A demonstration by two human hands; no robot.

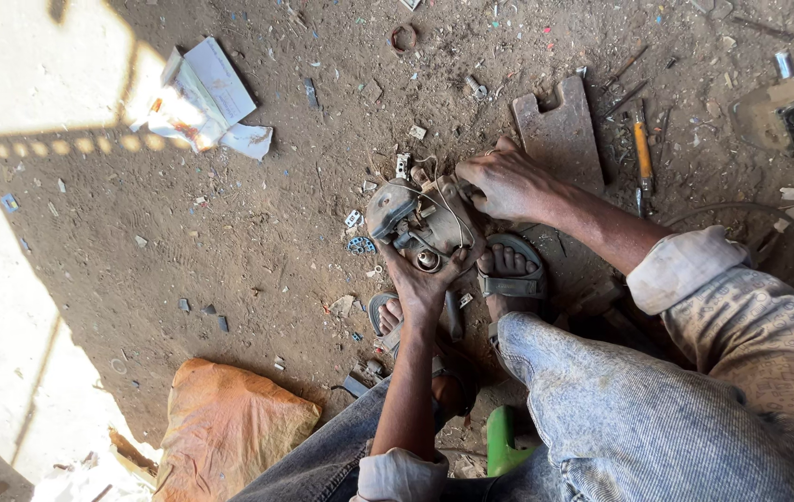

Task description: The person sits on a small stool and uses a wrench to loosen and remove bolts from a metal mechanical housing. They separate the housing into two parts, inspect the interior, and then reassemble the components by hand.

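Both hands grip a greasy metal unit on the dirt, just beyond the sandalled feet: left hand clasps its near edge, right hand closed over its far-right side. Loose wires may snag; greasy metal may slip onto toes.

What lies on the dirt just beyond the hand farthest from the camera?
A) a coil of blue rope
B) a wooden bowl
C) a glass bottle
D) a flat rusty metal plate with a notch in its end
D: a flat rusty metal plate with a notch in its far end lies on the ground just past the right hand, which grips the grey metal part.
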